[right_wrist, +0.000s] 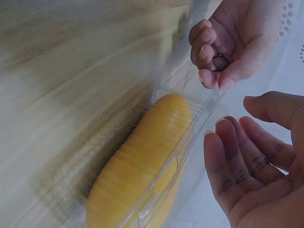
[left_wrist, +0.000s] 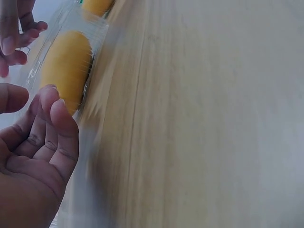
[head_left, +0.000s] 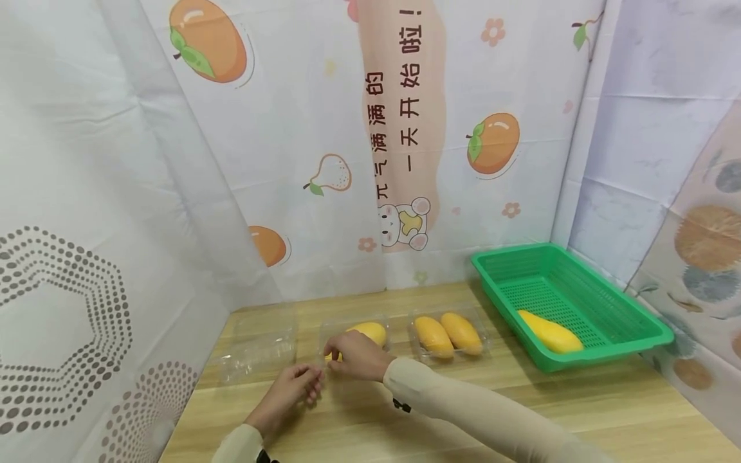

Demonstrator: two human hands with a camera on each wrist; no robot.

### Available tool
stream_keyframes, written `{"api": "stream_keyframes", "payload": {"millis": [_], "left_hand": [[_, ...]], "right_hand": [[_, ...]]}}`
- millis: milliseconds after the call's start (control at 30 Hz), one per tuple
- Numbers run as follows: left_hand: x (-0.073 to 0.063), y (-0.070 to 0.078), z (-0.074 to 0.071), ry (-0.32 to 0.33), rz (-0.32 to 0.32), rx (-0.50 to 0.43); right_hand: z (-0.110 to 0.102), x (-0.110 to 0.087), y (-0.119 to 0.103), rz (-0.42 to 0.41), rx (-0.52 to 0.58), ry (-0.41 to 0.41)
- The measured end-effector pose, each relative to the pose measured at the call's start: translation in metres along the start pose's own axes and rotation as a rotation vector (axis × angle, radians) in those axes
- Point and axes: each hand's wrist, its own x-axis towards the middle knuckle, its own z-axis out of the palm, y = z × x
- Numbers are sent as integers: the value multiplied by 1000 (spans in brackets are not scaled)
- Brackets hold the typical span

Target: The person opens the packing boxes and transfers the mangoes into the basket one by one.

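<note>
A transparent plastic box (right_wrist: pixel 204 110) holding yellow mangoes (right_wrist: pixel 137 161) stands on the table in front of both hands. My right hand (head_left: pixel 360 355) hovers over this box and partly hides it in the head view; its fingers are loosely bent, with nothing between them. Just left of the box's near corner is my left hand (head_left: pixel 292 391), palm turned inward. In the right wrist view, the left fingertips (right_wrist: pixel 205 76) are right at the box's end. The left wrist view shows a gap between the left thumb and fingers, holding nothing.
To the right, a second transparent box holds two mangoes (head_left: pixel 461 333). Beyond it stands a green basket (head_left: pixel 625 350) with a yellow mango (head_left: pixel 550 332) inside. A transparent plastic container (head_left: pixel 260 350) lies at the left. Printed cloth (head_left: pixel 324 238) walls the table's back and sides.
</note>
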Motion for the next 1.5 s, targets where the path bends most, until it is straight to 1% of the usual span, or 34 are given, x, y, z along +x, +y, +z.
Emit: {"api": "stream_keyframes", "payload": {"millis": [167,333,633,800,967,1133,1300,1500], "left_hand": [[2,2,0,7,12,-12],[4,0,-2,8,8,-35],[10,-3,-1,34,5,-89],[10,-2,0,46,1,-125],[9,-2,2,47,-7,-136],[8,-1,4,39,-3,-142],[9,-1,5,37,-5,-152],[10,-2,5,24,-2,-137]], "right_hand": [[1,4,-3,11,-68,-14],[3,7,-7,10,-133,-32],[10,7,-8,-19,-156,-38],[10,9,-8,-11,-149,-4],[10,12,-7,-2,-154,39],[11,15,-5,-1,-222,50],[14,19,-4,-18,-296,54],[19,23,-4,-45,-377,11]]}}
